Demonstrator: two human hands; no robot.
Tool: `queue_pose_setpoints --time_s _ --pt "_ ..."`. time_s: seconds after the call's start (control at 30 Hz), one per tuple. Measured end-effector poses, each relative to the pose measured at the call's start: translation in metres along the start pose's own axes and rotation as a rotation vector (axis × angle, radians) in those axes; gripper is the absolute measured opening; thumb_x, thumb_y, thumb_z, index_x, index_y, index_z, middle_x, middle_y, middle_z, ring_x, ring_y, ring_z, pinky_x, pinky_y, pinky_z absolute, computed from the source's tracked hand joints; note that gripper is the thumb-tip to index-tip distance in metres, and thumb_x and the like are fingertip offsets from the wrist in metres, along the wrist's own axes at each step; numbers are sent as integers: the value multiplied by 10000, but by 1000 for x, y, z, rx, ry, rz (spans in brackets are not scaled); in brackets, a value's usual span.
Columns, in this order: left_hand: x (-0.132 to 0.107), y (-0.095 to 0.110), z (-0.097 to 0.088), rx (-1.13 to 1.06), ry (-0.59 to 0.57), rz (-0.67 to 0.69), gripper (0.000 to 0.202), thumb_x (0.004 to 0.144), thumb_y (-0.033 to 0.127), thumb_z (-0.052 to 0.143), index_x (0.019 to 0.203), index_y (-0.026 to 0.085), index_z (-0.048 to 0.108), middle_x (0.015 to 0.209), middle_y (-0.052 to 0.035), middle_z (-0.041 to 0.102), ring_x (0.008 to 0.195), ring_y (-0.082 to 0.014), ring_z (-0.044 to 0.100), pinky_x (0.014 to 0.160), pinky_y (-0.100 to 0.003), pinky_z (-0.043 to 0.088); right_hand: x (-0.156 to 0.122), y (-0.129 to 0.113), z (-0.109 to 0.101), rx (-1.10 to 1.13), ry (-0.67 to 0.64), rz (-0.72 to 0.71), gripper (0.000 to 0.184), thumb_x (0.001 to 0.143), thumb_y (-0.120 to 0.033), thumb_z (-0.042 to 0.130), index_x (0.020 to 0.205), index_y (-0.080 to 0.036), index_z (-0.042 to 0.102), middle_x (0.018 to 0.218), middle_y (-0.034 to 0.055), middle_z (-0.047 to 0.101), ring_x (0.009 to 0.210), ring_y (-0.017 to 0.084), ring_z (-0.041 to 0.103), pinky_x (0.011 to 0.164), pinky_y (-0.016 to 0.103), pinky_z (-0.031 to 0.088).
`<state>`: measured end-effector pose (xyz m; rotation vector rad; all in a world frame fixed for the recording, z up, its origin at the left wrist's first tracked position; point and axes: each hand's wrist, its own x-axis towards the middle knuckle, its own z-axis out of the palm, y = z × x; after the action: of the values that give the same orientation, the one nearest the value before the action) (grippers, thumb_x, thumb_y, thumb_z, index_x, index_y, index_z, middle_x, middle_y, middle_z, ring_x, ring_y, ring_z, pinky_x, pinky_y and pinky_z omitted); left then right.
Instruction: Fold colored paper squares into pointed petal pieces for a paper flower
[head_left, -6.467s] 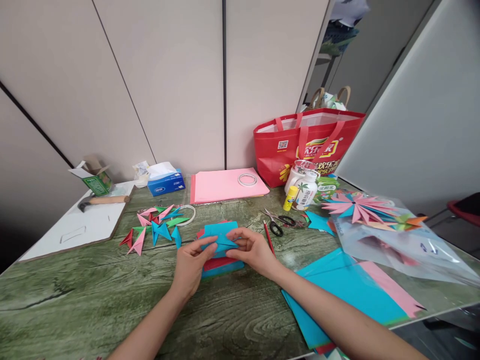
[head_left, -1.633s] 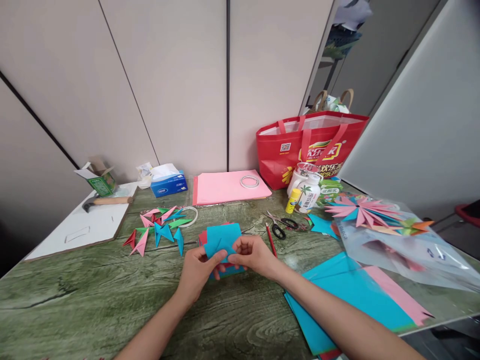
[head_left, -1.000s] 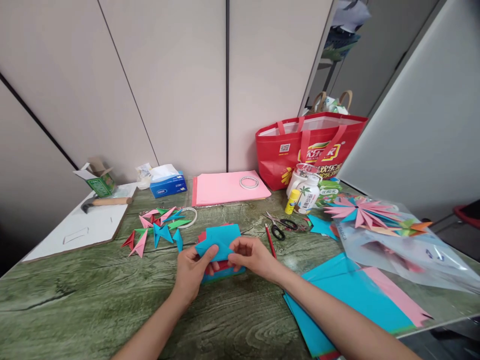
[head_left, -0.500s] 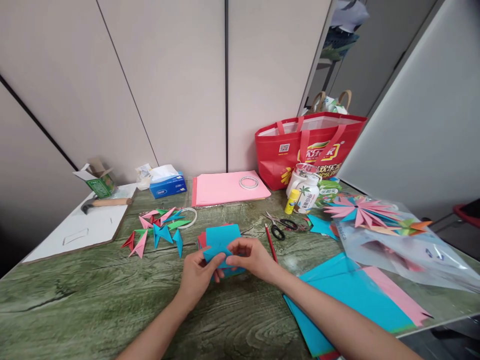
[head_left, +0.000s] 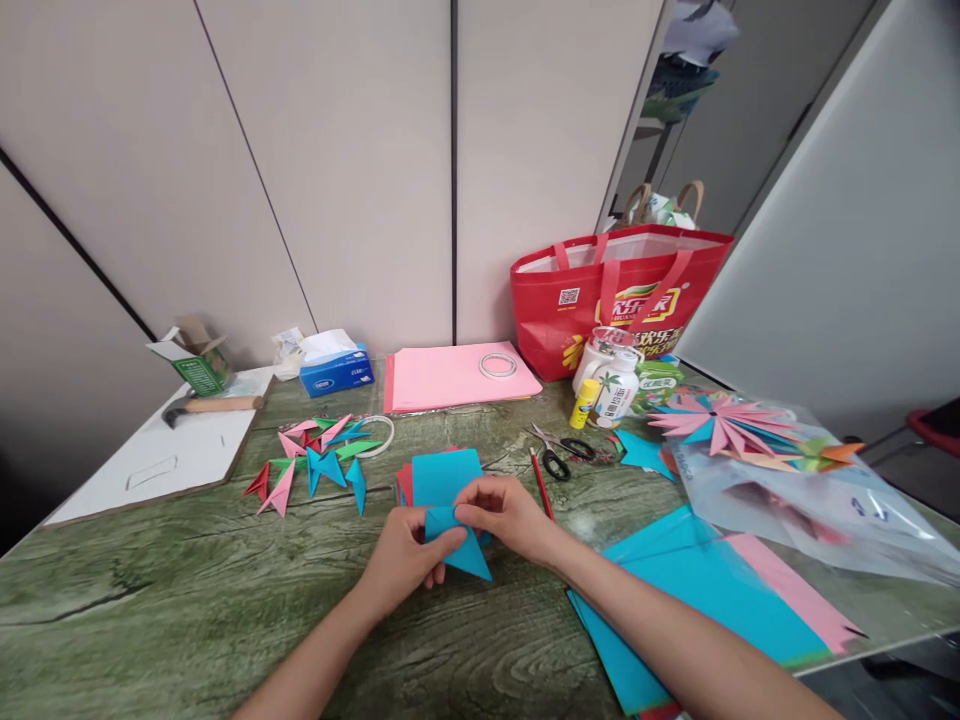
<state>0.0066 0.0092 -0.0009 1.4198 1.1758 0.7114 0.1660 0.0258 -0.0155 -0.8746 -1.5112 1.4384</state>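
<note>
A folded piece of blue paper is held up above the table between my two hands, one pointed corner hanging down to the right. My left hand grips its left side, thumb across the front. At the top edge, my right hand pinches it between thumb and fingers. Just behind lies a stack of square paper, blue on top with red sheets showing at its left; my hands hide part of it. Folded paper pieces in pink, blue, green and red lie to the left.
Scissors and a red pencil lie right of the stack. Large blue sheets lie under my right forearm. A glue stick, a white jar and a red bag stand behind. A hammer rests on a white board.
The blue paper has turned in my hands, so a pointed corner now hangs down at the lower right. My left hand has shifted slightly; my right hand stays at nearly the same place.
</note>
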Motion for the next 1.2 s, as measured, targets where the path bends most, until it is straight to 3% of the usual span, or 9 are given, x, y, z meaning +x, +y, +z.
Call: queue_pose_setpoints --time_s 0.17,0.3,0.4,0.5,0.7,0.9,1.2 --pt "2 -3 1 25 133 2 310 668 394 615 516 146 508 335 55 472 284 -49 365 309 -153 257 1 3 4 -7 132 3 263 684 -401 632 677 -152 548 594 -32 519 497 71 459 459 193 396" --pt "3 -3 0 18 240 47 318 647 390 638 510 155 473 349 65 457 299 -58 384 304 -154 261 1 6 5 132 143 -7 267 647 -355 671 773 -184 509 651 -45 516 518 76 493 454 195 447" --pt "3 0 0 -86 306 108 236 618 343 672 699 154 555 419 78 491 319 -69 416 302 -158 302 0 4 5 117 162 -46 211 661 -324 658 762 -185 536 668 -34 526 546 85 505 474 202 460" --pt "1 4 0 -237 355 188 326 599 282 693 866 190 530 555 73 555 387 -87 494 343 -177 390 0 2 5 -10 234 -98 158 678 -316 640 733 -172 604 686 -1 565 609 107 522 505 204 444" --pt "0 3 1 -169 407 179 130 582 234 698 651 147 630 532 39 587 401 -78 514 416 -184 434 0 3 5 6 275 -77 200 577 -305 726 686 -166 633 590 -19 551 527 94 468 458 200 380" --pt "2 3 0 -176 379 157 132 555 213 714 660 154 661 456 55 573 362 -76 488 379 -174 417 1 7 3 60 229 -39 198 580 -300 724 684 -156 637 574 -21 562 484 81 457 447 199 373" --pt "2 2 1 -234 441 106 147 493 222 746 610 155 687 471 48 583 417 -88 506 425 -194 491 -1 4 2 -109 253 -83 159 621 -280 701 727 -162 695 620 6 625 528 103 484 492 214 384"
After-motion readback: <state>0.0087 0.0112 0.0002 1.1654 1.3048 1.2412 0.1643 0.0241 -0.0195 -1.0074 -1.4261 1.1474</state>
